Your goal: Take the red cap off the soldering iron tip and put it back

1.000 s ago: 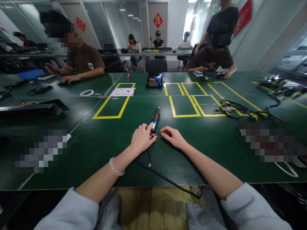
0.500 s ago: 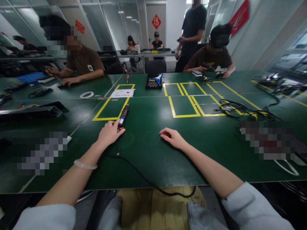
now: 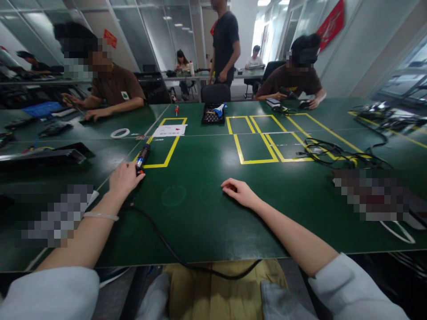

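Note:
My left hand (image 3: 124, 180) is closed around the near end of a black corded electric screwdriver (image 3: 142, 159) with a blue and white label and orange parts. The tool slants away from me, over the left side of a yellow tape frame (image 3: 172, 153). From under the hand, its black cable (image 3: 163, 240) curves across the tabletop and drops over the front edge. My right hand (image 3: 240, 191) rests on the green table (image 3: 207, 231), fingers loosely curled and nothing visible in it. Two faint drawn circles (image 3: 174, 196) lie between the hands.
A black tray (image 3: 213, 116) holds a blue and white item. Beyond the tape frame stands a small red screwdriver (image 3: 176, 110). A white paper (image 3: 169, 130) and a tape roll (image 3: 120, 133) lie at left. Tangled cables (image 3: 328, 149) spread at right. Co-workers sit across the table.
My left hand has moved left with the electric screwdriver, drawing its cable along. My right hand has stayed put. A standing person in the background has moved left.

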`<state>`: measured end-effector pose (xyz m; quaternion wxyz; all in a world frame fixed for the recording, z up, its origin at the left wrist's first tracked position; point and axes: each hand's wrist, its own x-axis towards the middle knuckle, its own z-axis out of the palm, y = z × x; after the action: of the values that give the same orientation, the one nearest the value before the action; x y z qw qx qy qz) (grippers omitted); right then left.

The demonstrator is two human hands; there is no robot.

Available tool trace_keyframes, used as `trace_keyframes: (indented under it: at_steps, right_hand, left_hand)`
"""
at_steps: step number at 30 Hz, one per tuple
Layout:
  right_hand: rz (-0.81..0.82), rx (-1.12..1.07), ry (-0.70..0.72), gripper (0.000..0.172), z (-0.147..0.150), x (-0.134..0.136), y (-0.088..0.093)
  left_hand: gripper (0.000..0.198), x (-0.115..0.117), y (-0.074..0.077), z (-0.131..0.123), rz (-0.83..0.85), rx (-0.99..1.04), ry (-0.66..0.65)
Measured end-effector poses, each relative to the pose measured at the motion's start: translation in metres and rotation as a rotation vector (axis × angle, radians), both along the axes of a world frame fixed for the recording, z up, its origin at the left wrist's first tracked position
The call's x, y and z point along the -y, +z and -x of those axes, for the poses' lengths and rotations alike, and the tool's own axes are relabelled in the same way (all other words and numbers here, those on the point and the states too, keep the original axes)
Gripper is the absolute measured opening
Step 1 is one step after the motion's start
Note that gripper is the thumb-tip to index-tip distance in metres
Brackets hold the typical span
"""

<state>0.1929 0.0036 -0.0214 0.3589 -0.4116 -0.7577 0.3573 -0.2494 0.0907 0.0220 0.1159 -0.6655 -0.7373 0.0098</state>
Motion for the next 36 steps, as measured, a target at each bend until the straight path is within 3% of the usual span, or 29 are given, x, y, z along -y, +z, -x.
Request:
trace_keyframes:
  at_steps: [6, 10, 13, 17, 21, 25, 29, 36]
  right_hand:
    - [0.003, -0.003, -0.004, 0.018, 0.001, 0.001, 0.001]
    - [0.001, -0.002, -0.003, 0.019, 0.002, 0.0, -0.001]
    - [-0.012, -0.001, 0.0, 0.018, 0.001, -0.001, -0.003]
    - [-0.021, -0.025, 0.015, 0.019, 0.0, -0.002, -0.004]
    - [0.008, -0.078, 0.058, 0.029, 0.001, 0.0, -0.002]
    - [-0.022, -0.027, 0.064, 0.019, 0.004, 0.002, 0.001]
    - [-0.059, 0.003, 0.025, 0.014, 0.003, 0.002, 0.0]
    - [-0.097, 0.034, -0.009, 0.012, 0.002, 0.0, -0.003]
  left_hand:
    - [0.042, 0.018, 0.009, -0.031, -0.091, -0.072, 0.051]
    - [0.04, 0.021, 0.017, -0.073, -0.136, 0.121, 0.001]
    - [0.035, 0.028, 0.017, -0.123, -0.049, 0.461, -0.213]
    - [0.038, 0.047, 0.009, -0.19, 0.262, 0.945, -0.581]
    - [0.049, 0.062, -0.003, -0.23, 0.472, 1.14, -0.734]
    - [0.048, 0.068, -0.014, -0.24, 0.539, 1.235, -0.731]
    - [0.035, 0.071, -0.019, -0.237, 0.501, 1.307, -0.7]
    - [0.019, 0.077, -0.021, -0.237, 0.327, 1.157, -0.729]
